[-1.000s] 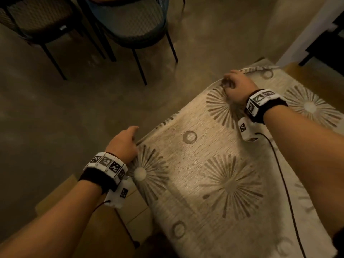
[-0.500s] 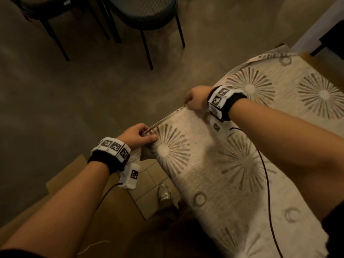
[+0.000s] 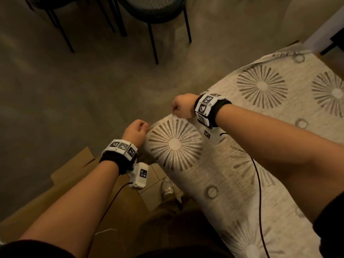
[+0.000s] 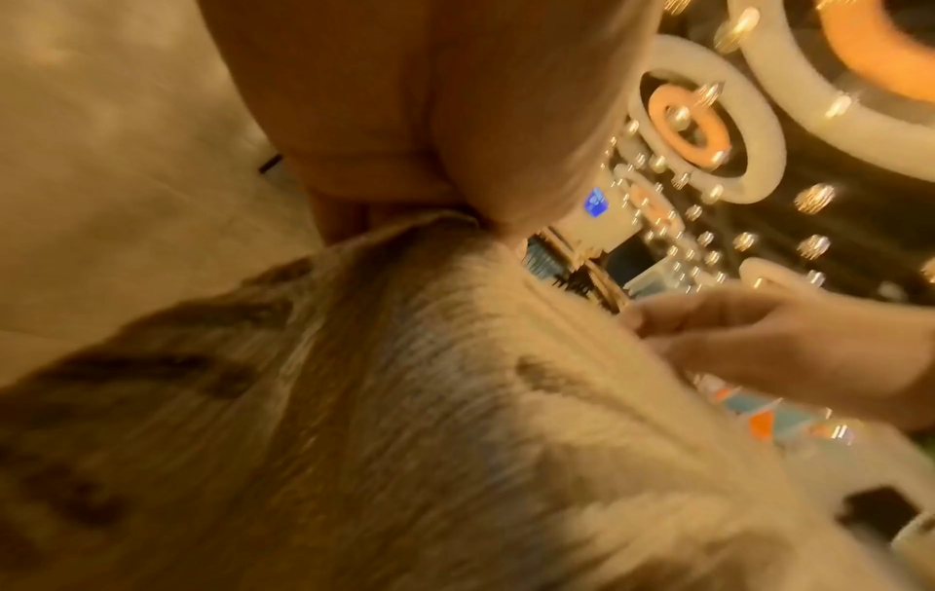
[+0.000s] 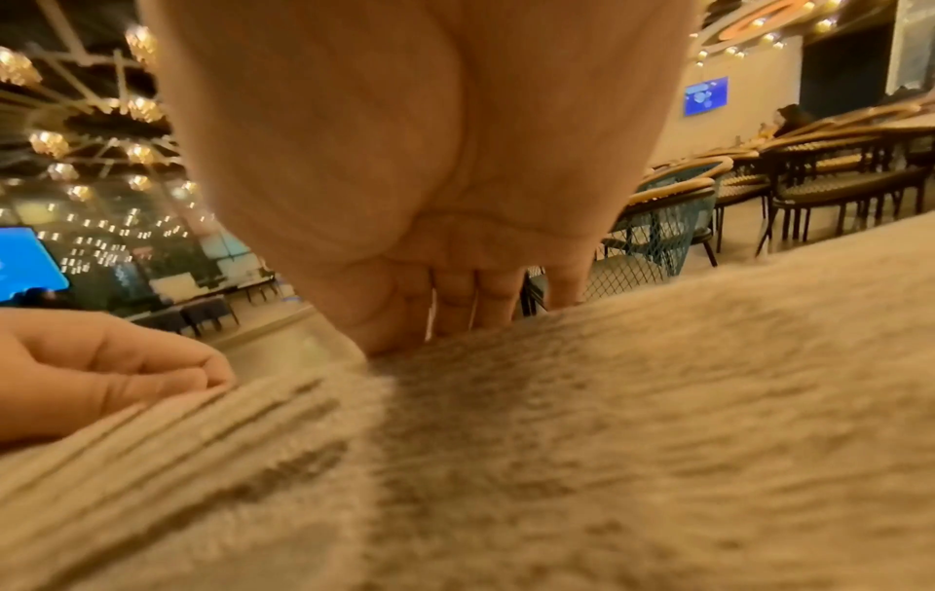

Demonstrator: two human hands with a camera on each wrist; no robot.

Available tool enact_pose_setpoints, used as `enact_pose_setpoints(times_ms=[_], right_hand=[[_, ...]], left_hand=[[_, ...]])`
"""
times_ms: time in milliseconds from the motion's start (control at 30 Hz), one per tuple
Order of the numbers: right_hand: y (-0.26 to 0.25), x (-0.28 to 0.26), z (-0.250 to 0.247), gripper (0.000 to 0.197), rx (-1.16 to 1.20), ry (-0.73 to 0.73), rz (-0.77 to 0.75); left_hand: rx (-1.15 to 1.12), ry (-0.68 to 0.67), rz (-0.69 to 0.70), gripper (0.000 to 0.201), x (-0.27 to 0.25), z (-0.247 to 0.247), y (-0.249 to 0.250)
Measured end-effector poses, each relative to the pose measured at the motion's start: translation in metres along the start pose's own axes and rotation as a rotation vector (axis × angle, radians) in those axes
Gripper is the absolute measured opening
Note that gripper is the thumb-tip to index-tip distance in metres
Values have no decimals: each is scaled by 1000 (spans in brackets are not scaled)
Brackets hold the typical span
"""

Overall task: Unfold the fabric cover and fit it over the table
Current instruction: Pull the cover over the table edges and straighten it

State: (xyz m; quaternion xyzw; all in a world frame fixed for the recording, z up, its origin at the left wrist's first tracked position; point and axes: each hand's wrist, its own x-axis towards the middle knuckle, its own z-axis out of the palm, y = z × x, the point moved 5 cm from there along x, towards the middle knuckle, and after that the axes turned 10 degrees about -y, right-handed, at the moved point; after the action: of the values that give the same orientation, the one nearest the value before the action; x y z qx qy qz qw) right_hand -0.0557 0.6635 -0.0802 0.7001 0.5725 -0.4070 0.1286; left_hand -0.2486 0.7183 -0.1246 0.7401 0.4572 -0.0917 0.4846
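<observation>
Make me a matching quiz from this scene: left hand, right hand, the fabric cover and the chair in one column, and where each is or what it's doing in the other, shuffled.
1. left hand
2. right hand
3. fabric cover
4. chair

A. stands on the floor beyond the hands
B. pinches the cover's near corner
C. spread out, sunburst pattern up
D. grips the cover's edge farther along

Pairs: 1-B, 2-D, 3-C, 4-A

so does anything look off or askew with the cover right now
Nothing damaged or spilled. The beige sunburst-patterned fabric cover just isn't squared up yet: its near corner is bunched and lifted, pinched between the left hand and right hand.
</observation>
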Motion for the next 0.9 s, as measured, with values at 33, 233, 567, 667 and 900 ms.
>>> enact_pose_setpoints(times_ms=[33,233,567,667,900], right_hand=[[3,1,1,37,-55,-6,31],[16,-8,2,32,-33,81,23],[22,-13,12,27,-16,103,12],[25,-21,7,34,-91,223,11],[69,-65,-11,35,-36,369,118]], left_hand=[[102,-23,-52,24,-1,4,-5],[-282,-335,63,16,-6,14,-10],[151,-193,-119,19,9,15,-43],[450,-193,-90,34,7,8,-37],[377,-27,232,31,5,-18,57]])
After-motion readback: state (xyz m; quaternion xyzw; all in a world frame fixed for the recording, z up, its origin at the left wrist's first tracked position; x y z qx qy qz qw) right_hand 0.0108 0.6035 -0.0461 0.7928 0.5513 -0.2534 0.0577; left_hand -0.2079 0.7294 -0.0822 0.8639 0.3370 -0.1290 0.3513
